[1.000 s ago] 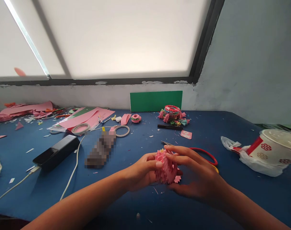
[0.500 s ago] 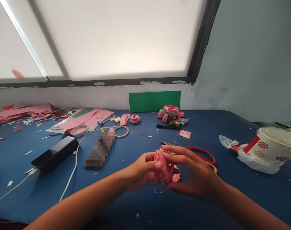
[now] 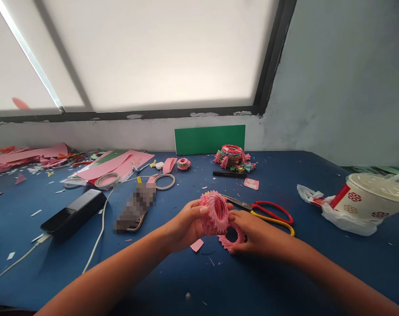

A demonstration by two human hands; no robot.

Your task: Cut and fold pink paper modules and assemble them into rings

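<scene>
My left hand (image 3: 188, 226) is closed around a stack of pink folded-paper rings (image 3: 215, 213), raised over the table with its round opening turned to the right. Just below and right of it is a separate pink folded-paper ring (image 3: 222, 240) with a pointed edge. My right hand (image 3: 252, 232) grips this ring's right side between thumb and fingers. Beyond the right hand lie scissors (image 3: 273, 215) with red and yellow handles. A small pink paper piece (image 3: 197, 245) rests under my left hand.
At the back stand a colourful folded-paper piece (image 3: 232, 156) and a small paper ring (image 3: 183, 163). Tape rolls (image 3: 164, 181), a phone (image 3: 137, 223), a black device (image 3: 74, 213) and a cable (image 3: 103, 228) are leftward. A lidded cup (image 3: 364, 199) stands right.
My right hand has come away from the stack and moved down onto the separate ring. The stack in my left hand has shifted left and up, turning its opening into view.
</scene>
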